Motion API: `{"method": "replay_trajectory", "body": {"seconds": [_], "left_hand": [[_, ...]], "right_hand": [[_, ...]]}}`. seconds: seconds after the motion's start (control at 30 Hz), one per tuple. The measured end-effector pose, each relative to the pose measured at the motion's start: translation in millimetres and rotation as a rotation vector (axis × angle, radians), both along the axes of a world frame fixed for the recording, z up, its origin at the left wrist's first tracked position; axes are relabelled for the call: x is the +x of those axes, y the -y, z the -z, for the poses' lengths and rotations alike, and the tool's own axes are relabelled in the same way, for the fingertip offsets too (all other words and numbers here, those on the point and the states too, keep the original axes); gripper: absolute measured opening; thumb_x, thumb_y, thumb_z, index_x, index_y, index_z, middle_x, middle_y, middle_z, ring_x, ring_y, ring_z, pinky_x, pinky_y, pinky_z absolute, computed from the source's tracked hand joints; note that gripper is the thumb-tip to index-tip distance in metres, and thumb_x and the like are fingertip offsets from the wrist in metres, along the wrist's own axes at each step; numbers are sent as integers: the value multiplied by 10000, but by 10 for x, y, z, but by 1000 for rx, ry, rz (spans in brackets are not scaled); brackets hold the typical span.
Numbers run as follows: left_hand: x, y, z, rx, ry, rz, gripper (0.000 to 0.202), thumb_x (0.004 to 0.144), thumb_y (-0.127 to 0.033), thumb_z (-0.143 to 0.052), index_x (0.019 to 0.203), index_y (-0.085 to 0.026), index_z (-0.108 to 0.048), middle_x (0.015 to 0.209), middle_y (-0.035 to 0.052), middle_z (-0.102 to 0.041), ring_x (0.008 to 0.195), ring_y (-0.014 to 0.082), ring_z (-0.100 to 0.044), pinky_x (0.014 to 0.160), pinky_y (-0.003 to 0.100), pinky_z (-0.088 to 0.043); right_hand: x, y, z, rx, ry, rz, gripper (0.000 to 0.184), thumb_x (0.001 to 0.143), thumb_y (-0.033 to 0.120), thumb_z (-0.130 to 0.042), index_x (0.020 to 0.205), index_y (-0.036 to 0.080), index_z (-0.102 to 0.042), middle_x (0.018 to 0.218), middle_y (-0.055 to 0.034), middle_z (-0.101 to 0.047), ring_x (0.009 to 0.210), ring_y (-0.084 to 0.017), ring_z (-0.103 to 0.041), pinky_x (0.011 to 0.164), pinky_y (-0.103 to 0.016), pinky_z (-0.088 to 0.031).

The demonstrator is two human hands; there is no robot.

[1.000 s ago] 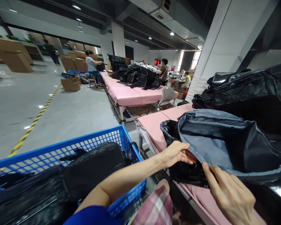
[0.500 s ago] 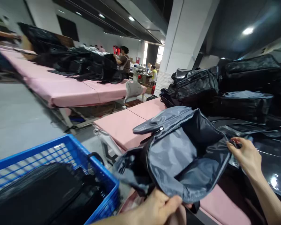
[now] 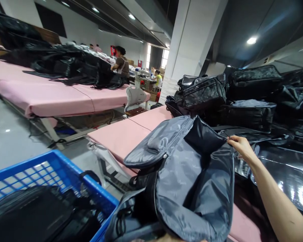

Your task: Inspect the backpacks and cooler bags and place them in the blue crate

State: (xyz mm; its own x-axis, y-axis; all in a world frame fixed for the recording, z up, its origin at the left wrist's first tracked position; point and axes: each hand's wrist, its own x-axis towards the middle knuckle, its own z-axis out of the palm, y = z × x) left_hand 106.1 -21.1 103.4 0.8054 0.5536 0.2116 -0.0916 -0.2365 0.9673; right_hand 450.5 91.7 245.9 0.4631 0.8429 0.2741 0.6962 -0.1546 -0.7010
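Readable text: none.
Grey bag (image 3: 192,174), its edge pinched by the right hand (image 3: 242,148): faint repeated marks on the lining, too blurred to read.
Black bags (image 3: 204,94) beyond that hand: no lettering legible.

Left of backpack: bare pink table top (image 3: 121,136), open for a hand.
Middle: grey backpack (image 3: 192,174) fills the near edge.
Behind: stacked black bags (image 3: 204,94) wall it off.
Right: plastic-wrapped bags (image 3: 290,168) lie just beside the right hand (image 3: 239,146).
Lower left: full blue basket (image 3: 27,164) blocks.
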Motion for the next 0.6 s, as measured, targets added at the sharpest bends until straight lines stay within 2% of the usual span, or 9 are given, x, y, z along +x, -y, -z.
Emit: {"method": "replay_trajectory", "body": {"seconds": [0.1,0.17,0.27,0.37,0.47,0.53,0.6], "left_hand": [[-55,-44,-168,-43,-15,50,343,840,-518,-472,972,-302,-703,1073,-29,-688,1050,189,-608,1018,241,-379],[-122,-116,-319,-109,-25,56,399,874,-498,-420,995,-249,-708,1036,14,-701,1022,186,-626,971,253,-431],[-245,-282,-508,-282,52,-20,518,849,-555,-434,952,-136,-721,912,97,-721,876,211,-676,835,290,-515],[-377,-463,-594,-376,150,-108,537,756,-598,-552,776,-92,-731,767,121,-720,674,213,-681,684,296,-538],[-567,-575,-646,-326,120,-118,492,732,-579,-593,696,-106,-724,678,99,-710,606,196,-663,634,277,-521],[-740,-585,-765,-316,5,-32,502,758,-582,-560,679,-114,-726,652,93,-705,594,184,-656,632,263,-508],[-885,-552,-999,-334,-133,157,553,757,-626,-526,671,-121,-735,627,97,-697,541,175,-637,579,250,-491]], "right_hand": [[19,-16,23,-23,-169,-20,281,556,338,-656,730,118,-666,508,-9,-542,428,-93,-407,416,-235,-291],[21,27,45,-37,-273,-27,264,544,318,-666,717,120,-645,445,22,-474,370,-65,-307,372,-228,-236],[11,166,78,-62,-407,-47,240,552,317,-683,692,134,-615,408,52,-403,348,-48,-242,350,-216,-198],[-11,372,119,-88,-527,-69,260,556,344,-697,692,145,-598,389,77,-330,342,-41,-214,346,-203,-173],[-61,594,170,-99,-634,-81,310,528,377,-721,691,157,-577,382,102,-256,342,-35,-183,346,-189,-140],[-120,725,206,-99,-690,-88,337,506,393,-740,675,163,-560,388,107,-237,347,-33,-181,347,-184,-127],[-199,831,237,-89,-732,-101,350,490,389,-757,657,162,-551,405,102,-256,359,-27,-184,351,-180,-132]]}}
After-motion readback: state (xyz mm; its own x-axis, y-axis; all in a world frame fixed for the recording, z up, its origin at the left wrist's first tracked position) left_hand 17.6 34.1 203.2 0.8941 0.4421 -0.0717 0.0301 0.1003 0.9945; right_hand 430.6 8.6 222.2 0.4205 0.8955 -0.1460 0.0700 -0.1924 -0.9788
